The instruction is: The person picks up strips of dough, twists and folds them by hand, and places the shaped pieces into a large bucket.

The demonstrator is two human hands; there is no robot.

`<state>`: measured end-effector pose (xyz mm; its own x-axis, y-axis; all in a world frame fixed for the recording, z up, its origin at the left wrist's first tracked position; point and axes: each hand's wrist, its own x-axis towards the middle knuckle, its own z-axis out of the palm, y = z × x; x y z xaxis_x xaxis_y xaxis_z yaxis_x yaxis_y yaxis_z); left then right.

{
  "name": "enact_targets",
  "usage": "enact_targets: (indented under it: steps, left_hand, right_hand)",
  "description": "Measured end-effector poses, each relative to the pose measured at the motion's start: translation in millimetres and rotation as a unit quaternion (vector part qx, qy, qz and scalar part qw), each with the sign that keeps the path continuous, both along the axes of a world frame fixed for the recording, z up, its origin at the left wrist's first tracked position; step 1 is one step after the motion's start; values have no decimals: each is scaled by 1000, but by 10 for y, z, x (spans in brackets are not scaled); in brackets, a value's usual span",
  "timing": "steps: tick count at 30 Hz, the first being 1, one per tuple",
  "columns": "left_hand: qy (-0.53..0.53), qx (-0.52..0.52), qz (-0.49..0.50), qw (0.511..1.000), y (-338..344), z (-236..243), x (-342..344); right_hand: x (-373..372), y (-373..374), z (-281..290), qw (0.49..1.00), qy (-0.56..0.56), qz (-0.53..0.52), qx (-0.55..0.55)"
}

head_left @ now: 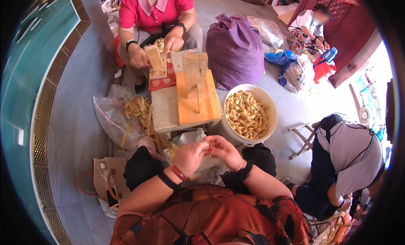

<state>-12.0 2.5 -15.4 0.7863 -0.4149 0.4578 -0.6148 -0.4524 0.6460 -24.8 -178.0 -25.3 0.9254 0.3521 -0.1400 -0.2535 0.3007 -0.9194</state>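
Note:
My left hand (pixel 190 157) and my right hand (pixel 225 151) meet above my lap, fingertips pinched together. Whatever lies between them is too small and hidden to make out. Just below and behind them, a clear plastic bag (pixel 192 138) sits between my knees. Ahead stands a low stand (pixel 163 112) bearing an orange wooden board (pixel 184 103) with an upright wooden plate (pixel 195 70). To the right of it, a white bucket (pixel 273 110) holds many tan, knotted-looking pieces (pixel 247 114).
Across the stand, a person in a pink shirt (pixel 145 21) handles a small wooden board (pixel 157 61). A purple sack (pixel 234 51) is behind the bucket. Flat yellowish strips (pixel 139 110) lie at left, near a beige handbag (pixel 120 167). Another person (pixel 352 148) bends at right beside a stool (pixel 301 140).

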Motion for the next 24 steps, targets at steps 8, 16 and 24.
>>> enact_targets:
  steps: [8, 16, 24]
  left_hand:
    - [433, -216, 29, 874, -55, -184, 22]
    - [634, -397, -165, 643, -18, -279, 200]
    - [519, -425, -150, 726, -141, -232, 81]
  right_hand:
    - [9, 145, 177, 801, -427, -110, -405]
    - [-15, -17, 145, 823, -382, -196, -372]
    - [-110, -123, 333, 861, -362, -111, -339]
